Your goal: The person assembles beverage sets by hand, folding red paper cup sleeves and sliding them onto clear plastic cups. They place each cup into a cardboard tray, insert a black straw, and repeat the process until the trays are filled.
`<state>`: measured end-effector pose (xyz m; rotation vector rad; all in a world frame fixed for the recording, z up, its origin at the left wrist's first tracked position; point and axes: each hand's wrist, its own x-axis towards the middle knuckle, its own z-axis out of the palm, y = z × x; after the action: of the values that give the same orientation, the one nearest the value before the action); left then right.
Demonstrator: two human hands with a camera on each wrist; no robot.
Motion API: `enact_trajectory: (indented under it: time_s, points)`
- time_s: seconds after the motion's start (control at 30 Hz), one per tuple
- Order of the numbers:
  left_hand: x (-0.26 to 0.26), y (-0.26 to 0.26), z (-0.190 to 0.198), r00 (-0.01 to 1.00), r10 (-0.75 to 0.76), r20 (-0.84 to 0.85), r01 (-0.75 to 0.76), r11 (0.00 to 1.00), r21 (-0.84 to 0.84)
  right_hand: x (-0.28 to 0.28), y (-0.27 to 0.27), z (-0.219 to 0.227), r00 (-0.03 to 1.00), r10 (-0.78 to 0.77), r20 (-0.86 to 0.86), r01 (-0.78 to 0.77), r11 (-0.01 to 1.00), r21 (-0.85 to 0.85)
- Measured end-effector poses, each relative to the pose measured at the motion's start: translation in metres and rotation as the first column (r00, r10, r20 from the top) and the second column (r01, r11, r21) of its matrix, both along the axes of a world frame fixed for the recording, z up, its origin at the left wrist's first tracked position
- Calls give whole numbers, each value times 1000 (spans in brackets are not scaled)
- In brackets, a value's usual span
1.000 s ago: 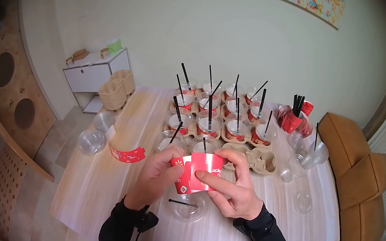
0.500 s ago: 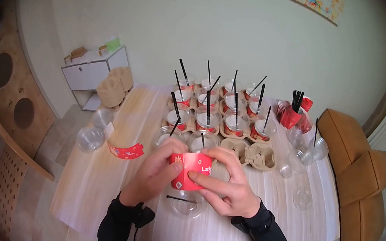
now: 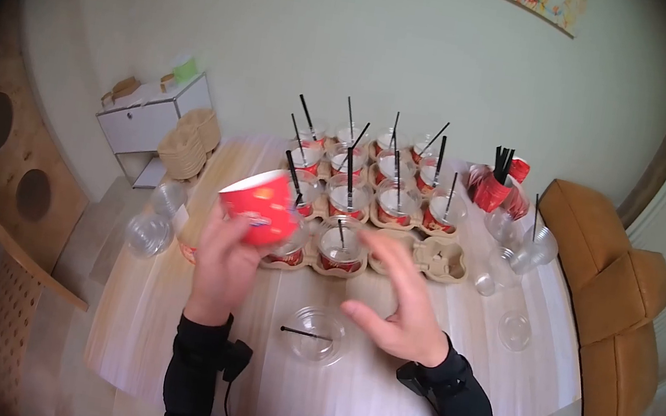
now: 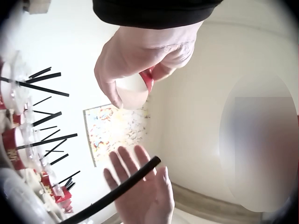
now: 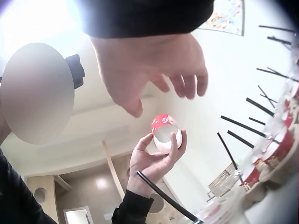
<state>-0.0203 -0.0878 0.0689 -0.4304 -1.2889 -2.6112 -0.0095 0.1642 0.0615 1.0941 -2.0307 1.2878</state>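
My left hand [image 3: 227, 265] holds up a red printed paper cup sleeve [image 3: 260, 208], white on its inner side. The sleeve stands open as a ring, as the right wrist view shows, with thumb and fingers of the left hand [image 5: 156, 163] around it. To the right, my right hand [image 3: 404, 307] is apart from the sleeve, fingers extended and holding nothing. On the table between the forearms stands a clear plastic cup [image 3: 313, 350] with a black straw [image 3: 303, 333]. Another red sleeve [image 3: 188, 252] lies on the table, mostly hidden behind the left hand.
Rows of lidded cups in red sleeves with black straws sit in pulp cup carriers [image 3: 440, 261] at the back. Clear plastic cups [image 3: 149, 235] lie at the left, others [image 3: 536, 247] at the right near a straw holder [image 3: 492, 194]. Stacked carriers [image 3: 185, 149] stand at the back left.
The sleeve, first folded flat between both hands, has been opened into a ring. The left hand has carried it up and left, while the right hand has let go and moved away.
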Motion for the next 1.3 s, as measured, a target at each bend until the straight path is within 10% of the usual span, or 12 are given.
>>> enact_trajectory:
  time_s: [0.13, 0.3, 0.43, 0.57, 0.67, 0.73, 0.97, 1.17, 1.3]
  points:
    - [-17, -17, -12, 966, -256, 29, 245, 946, 212, 13, -11, -27, 960, 88, 266, -162, 949, 270]
    - [-25, -11, -36, 983, -182, 39, 183, 983, -29, 33, -33, -54, 980, 19, 198, -121, 846, 519]
    - [-24, 2, -37, 999, 4, 32, 4, 964, -265, 26, -35, -63, 952, 36, 303, -193, 840, 506]
    - [-15, 10, -26, 997, 78, 30, -54, 877, -478, -1, 19, -34, 989, -99, 109, 66, 961, 269]
    - [-14, 25, -40, 1000, 20, 17, -6, 824, -567, -20, 47, -13, 968, -94, 232, 125, 984, -127]
    - [-9, 42, -42, 990, -138, 15, 115, 755, -646, -23, 53, 14, 938, 198, 285, -49, 889, -455]
    - [4, 64, -49, 988, -153, -16, 90, 659, -746, -28, 20, 5, 977, 146, 153, -169, 974, 148]
    - [2, 73, -60, 927, 167, -335, -374, 438, -817, -14, -16, -21, 970, -150, 192, 148, 989, 22]
    - [2, 73, -60, 953, 85, -291, -299, 429, -852, -29, 1, -22, 980, -77, 184, 77, 997, 11]
